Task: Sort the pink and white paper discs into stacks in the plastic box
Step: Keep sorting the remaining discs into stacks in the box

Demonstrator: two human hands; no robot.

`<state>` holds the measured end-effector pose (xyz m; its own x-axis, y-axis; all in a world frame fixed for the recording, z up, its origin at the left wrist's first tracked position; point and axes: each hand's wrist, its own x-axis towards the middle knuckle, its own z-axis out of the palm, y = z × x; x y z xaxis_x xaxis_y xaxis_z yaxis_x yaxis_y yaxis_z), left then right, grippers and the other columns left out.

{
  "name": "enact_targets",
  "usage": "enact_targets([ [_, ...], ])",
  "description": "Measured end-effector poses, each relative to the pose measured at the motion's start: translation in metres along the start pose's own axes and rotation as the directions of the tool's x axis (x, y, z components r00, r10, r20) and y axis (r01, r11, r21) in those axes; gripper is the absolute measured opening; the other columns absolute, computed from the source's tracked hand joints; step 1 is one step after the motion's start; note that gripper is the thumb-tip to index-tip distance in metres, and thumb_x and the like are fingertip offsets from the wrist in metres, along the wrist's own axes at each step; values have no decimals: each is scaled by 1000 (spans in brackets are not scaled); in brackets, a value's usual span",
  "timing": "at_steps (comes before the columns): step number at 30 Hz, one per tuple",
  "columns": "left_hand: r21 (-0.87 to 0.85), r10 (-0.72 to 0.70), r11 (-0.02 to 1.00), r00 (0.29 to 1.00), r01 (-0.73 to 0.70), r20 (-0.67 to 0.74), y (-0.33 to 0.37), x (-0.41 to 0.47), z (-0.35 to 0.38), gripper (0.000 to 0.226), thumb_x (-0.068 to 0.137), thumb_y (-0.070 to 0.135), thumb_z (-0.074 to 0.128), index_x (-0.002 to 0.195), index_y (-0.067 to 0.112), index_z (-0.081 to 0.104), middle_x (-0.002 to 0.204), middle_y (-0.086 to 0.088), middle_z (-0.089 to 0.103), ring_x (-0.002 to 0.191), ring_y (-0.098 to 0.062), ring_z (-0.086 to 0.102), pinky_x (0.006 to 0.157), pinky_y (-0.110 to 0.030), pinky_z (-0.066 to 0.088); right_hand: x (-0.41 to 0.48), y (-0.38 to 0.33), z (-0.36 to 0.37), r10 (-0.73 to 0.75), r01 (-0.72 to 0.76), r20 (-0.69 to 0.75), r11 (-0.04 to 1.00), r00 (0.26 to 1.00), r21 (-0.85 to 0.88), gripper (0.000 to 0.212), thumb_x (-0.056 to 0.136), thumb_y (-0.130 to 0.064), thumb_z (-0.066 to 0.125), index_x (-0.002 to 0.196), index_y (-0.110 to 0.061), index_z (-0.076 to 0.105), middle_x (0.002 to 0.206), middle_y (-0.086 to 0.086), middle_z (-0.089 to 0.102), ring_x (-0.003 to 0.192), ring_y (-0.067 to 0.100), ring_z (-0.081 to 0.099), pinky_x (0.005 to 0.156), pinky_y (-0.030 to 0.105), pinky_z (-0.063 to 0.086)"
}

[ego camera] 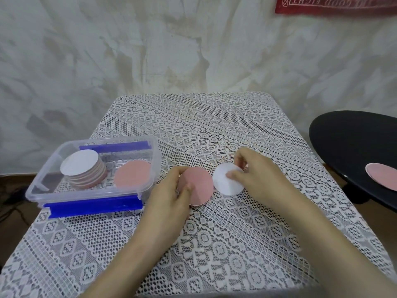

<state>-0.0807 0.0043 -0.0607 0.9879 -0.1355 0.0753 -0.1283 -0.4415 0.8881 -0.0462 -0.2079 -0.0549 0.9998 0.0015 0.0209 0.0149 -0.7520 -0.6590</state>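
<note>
My left hand (171, 191) had thumb and fingers curled round the edge of the pink disc (199, 186) at mid-frame. My right hand (255, 175) pinched the white disc (224, 184) just beside it, both low over the lace cloth (214, 244). Left of my fingers stood the plastic box (86, 197), holding a white-topped stack (82, 166) and a loose pink piece (132, 174). At the right edge, another pink round (382, 175) lay on a black tray (348, 143).

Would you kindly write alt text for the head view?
The left hand holds a pink disc and the right hand pinches a white disc over a lace tablecloth. The plastic box, left, holds a disc stack.
</note>
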Motion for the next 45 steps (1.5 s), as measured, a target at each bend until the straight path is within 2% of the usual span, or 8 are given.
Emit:
enact_targets([
  [4,-19,5,1000,1000,-5,-11,-1,-3,0,32,105,16,43,123,41,53,62,4,59,50,-5,50,46,-22,41,-8,-4,-15,-22,-3,42,857,999,515,14,96,-18,68,91,-12,56,69,-7,63,55,13,47,53,25,41],
  [9,-60,107,993,990,-102,88,5,-13,1,25,104,33,44,120,49,56,78,9,66,64,0,56,55,-21,45,-28,-19,6,-51,-27,166,900,985,434,14,92,-24,72,100,-27,61,97,1,67,56,14,63,55,27,52],
  [13,87,176,980,984,-178,32,2,-16,-1,25,101,31,53,123,43,56,100,20,68,89,-1,65,76,-29,55,-39,-20,14,-139,118,49,947,989,298,18,93,-41,67,87,-25,64,83,-1,64,62,13,66,60,40,53],
  [18,335,209,917,976,-216,57,-4,-18,-3,25,102,39,47,126,40,50,81,20,63,77,3,58,58,-22,39,-50,-20,10,-276,280,49,957,960,-82,17,98,-52,53,94,-37,57,66,-12,57,60,2,51,53,18,34],
  [28,408,238,877,967,-253,87,-1,-19,-2,15,103,33,46,116,41,48,85,18,59,76,-1,55,65,-29,47,-59,-24,20,-324,338,100,924,941,-178,13,106,-38,42,96,-32,48,73,-13,57,61,6,54,56,27,47],
  [32,406,278,874,960,-267,32,4,-21,-3,8,103,29,45,104,36,50,81,16,56,74,-3,53,63,-27,46,-61,-27,18,-351,351,25,922,936,-165,13,105,-36,42,95,-31,48,74,-14,54,61,7,51,54,26,43],
  [36,398,218,887,972,-235,87,-1,-20,1,8,104,26,46,100,33,46,78,13,56,69,-5,53,61,-31,45,-63,-29,20,-283,310,146,923,948,-226,21,107,-37,41,86,-35,39,76,-14,53,63,5,50,54,23,37],
  [45,233,213,952,976,-199,-37,1,-33,-40,5,97,41,53,101,39,52,71,9,63,64,-8,59,56,-31,48,-60,-56,29,-329,322,63,942,942,96,18,101,-44,52,88,-33,58,75,-8,61,60,6,53,54,25,45],
])
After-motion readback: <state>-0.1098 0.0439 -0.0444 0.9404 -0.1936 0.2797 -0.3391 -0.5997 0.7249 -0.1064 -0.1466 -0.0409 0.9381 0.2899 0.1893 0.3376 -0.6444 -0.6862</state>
